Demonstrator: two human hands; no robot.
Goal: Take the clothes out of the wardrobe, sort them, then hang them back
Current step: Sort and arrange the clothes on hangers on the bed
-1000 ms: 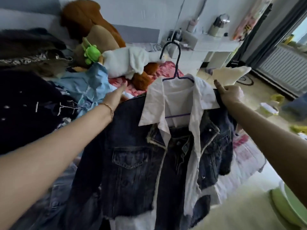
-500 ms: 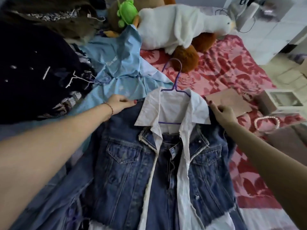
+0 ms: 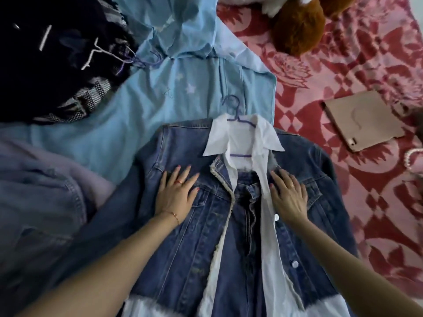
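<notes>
Hands moved from shoulders; left hand (image 3: 175, 197), right hand (image 3: 289, 195) flat on denim jacket (image 3: 206, 248).

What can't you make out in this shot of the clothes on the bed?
- Purple wire hanger: head view; shoulders hidden under the white collared shirt.
- Blue denim jacket: hem cut off by the bottom edge.
- Brown and white plush toy: cut off by the top edge.
- Dark clothes pile: too dark to separate.
</notes>
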